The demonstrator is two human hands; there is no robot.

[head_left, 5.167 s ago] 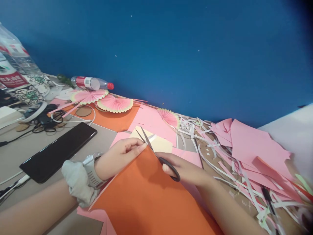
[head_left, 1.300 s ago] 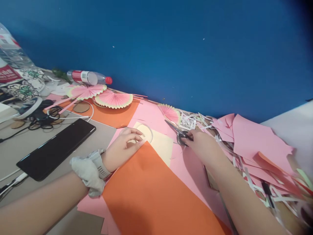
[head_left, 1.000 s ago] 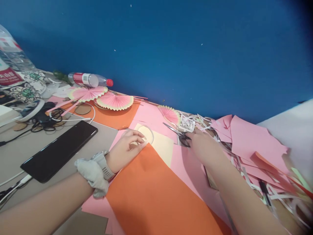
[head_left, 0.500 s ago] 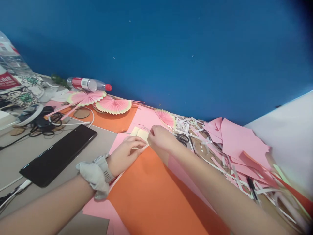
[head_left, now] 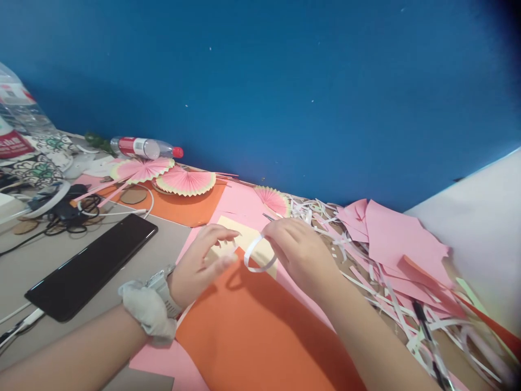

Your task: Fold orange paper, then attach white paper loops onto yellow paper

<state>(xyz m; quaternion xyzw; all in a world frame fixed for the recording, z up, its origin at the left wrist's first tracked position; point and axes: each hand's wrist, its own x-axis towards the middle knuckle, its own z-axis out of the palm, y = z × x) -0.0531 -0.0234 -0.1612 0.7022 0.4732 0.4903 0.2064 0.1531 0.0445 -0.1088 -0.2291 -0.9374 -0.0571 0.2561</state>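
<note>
My right hand (head_left: 299,252) pinches a white paper strip (head_left: 253,265) that curls into a loop above the orange sheet (head_left: 260,331). To its left, my left hand (head_left: 203,263) has thumb and fingers apart with nothing between them, close to the sheet's top corner. The orange sheet lies at a slant over pink paper (head_left: 152,355). Behind the hands a pale yellow sheet (head_left: 228,225) shows in part. Only the blade tip of the scissors (head_left: 267,216) is visible; my right hand hides the rest.
A black phone (head_left: 93,263) lies at left beside cables. Folded pink fans (head_left: 187,182) and a lying bottle (head_left: 142,147) are along the blue wall. At right are pink sheets (head_left: 402,239), paper strips (head_left: 317,209) and a pen (head_left: 431,336).
My right hand has put the scissors down to the right, come back to the sheet's corner and lifted a curled white strip. My left hand has let go of the corner and opened.
</note>
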